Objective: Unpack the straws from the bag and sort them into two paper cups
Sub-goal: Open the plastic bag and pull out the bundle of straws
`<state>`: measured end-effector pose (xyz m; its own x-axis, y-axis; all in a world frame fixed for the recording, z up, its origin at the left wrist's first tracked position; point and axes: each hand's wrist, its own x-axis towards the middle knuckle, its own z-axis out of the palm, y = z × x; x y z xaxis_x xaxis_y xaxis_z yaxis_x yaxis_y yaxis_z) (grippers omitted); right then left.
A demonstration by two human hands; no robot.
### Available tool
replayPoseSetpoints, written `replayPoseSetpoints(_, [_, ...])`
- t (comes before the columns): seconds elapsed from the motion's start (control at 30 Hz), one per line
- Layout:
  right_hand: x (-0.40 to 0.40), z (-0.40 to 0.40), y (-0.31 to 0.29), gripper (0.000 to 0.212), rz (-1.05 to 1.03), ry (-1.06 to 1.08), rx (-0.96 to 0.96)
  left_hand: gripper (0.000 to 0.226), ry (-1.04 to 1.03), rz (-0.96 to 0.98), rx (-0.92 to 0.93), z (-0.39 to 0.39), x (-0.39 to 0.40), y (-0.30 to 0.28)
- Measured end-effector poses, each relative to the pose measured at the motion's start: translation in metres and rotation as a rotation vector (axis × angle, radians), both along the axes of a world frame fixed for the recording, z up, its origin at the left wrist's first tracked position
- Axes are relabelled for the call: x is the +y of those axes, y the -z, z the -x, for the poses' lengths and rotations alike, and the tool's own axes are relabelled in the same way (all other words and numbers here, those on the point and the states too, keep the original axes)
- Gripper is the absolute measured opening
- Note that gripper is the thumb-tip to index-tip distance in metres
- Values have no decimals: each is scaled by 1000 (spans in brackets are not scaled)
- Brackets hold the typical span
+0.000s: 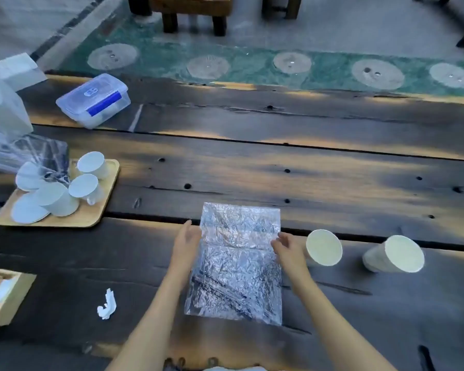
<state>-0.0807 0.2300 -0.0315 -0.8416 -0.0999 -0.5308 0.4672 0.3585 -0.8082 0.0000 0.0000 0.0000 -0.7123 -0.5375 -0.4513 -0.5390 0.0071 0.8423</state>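
Note:
A crinkled clear plastic bag [239,261] lies flat on the dark wooden table [332,183] in front of me. Dark straws show through its lower half. My left hand [186,243] rests against the bag's left edge near the middle. My right hand [285,247] pinches the right edge at about the same height. Two white paper cups stand to the right of the bag: the nearer cup [324,247] is just beside my right hand, the farther cup [395,254] more to the right. Both cups look empty.
A wooden tray [102,207] with several white cups and lids sits at the left. Behind it are a clear lidded box [94,100] and plastic wrapping [24,151]. A scrap of white paper [107,305] lies near the front left, beside a wooden box [3,293].

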Motion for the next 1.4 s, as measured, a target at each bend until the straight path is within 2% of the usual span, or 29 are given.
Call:
replayPoseSetpoints(0.17, [-26,26,13,47,-152,3,-100,51,-20,-80,-125,29,-23,27])
replayPoseSetpoints(0.3, [-35,46,33,53,-396,-21,-74,52,61,34,-295,50,-35,47])
replayPoseSetpoints(0.37, [-36,57,44,46,-499,-49,-65,53,96,93,-350,62,-38,56])
replayPoseSetpoints(0.5, [-35,73,47,31,-527,-15,-141,52,112,128,-374,81,-41,70])
replayPoseSetpoints(0.63, [-35,80,46,26,-395,115,-170,42,-30,6,-283,90,-40,69])
replayPoseSetpoints(0.7, [-32,80,47,22,-288,177,-151,31,-69,15,-237,91,-40,64])
replayPoseSetpoints(0.77, [-30,76,42,6,-209,165,-72,16,-72,27,-194,87,-42,60])
replayPoseSetpoints(0.8, [-30,73,39,9,-183,147,-16,10,-74,23,-167,84,-43,56])
replayPoseSetpoints(0.87, [-28,65,28,27,-133,137,34,20,-63,14,-109,74,-44,46])
replayPoseSetpoints(0.97, [-21,49,6,29,37,133,29,27,-76,16,-10,57,-42,23])
replayPoseSetpoints(1.07, [-6,29,-14,36,101,97,50,29,-124,-3,68,33,-37,5])
replayPoseSetpoints(1.23, [26,-13,-44,34,156,121,70,33,-90,-82,170,-16,-28,-11])
replayPoseSetpoints(1.4, [51,-50,-69,26,163,136,25,23,-98,-145,223,-56,-7,-30])
